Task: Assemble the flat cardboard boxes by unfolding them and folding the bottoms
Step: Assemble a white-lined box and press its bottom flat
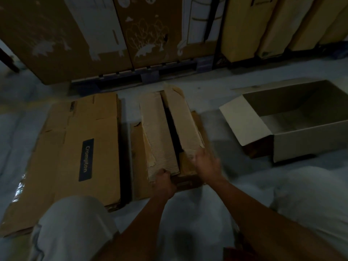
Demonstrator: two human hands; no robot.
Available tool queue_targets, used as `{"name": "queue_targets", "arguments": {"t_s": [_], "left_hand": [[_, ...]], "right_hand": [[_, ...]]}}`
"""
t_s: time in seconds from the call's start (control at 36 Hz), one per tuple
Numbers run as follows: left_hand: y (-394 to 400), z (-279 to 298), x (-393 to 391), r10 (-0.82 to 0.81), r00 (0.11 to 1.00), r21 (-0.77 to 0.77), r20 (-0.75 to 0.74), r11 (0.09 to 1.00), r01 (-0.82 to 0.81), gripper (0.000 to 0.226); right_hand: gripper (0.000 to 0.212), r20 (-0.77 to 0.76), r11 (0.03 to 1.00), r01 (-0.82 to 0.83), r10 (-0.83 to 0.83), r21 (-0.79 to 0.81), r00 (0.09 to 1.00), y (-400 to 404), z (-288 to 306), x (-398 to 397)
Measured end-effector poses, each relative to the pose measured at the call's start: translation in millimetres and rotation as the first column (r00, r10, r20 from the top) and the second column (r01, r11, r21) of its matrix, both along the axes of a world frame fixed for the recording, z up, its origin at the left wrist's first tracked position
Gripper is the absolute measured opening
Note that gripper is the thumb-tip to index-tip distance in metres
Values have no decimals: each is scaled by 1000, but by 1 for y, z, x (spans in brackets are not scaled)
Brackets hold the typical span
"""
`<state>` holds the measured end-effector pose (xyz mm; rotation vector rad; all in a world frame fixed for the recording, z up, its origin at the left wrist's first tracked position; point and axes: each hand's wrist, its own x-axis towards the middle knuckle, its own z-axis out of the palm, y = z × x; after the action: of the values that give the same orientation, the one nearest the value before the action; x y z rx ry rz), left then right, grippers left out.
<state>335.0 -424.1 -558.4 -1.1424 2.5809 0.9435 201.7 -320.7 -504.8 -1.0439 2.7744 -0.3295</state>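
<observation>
Roughly partway, by the look of it. One box (301, 125) at the right of the frame stands opened out, its mouth facing up with a pale flap folded outward, so that one seems done. At centre, a worn box (169, 129) lies with two long torn flaps turned in and a dark gap between them; I judge this is the bottom being folded. The left hand (163, 182) grips the near end of the left flap, fingers curled over its edge. The right hand (206, 164) rests on the near end of the right flap, but it is blurred, so I cannot tell whether it grasps or merely presses. At the left of the frame a flat box (79, 147) with a dark label lies unopened on the floor (216, 102), waiting its turn.
</observation>
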Motion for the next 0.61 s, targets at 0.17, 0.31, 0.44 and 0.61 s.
{"name": "queue_targets", "arguments": {"t_s": [0.17, 0.31, 0.44, 0.61], "left_hand": [[2, -4, -2, -56, 998, -12, 8, 998, 56, 28], [3, -5, -1, -56, 998, -17, 33, 998, 57, 37], [6, -12, -1, -61, 998, -36, 22, 997, 61, 36], [8, -18, -4, -32, 999, -34, 19, 999, 33, 43]], "right_hand": [[22, 279, 864, 472, -416, -176, 865, 33, 7, -26], [33, 570, 645, 739, -538, -196, 621, 53, -6, -57], [29, 847, 272, 960, -494, -67, 199, 58, -27, -76], [22, 929, 84, 996, -368, -4, 35, 58, -40, -93]]}}
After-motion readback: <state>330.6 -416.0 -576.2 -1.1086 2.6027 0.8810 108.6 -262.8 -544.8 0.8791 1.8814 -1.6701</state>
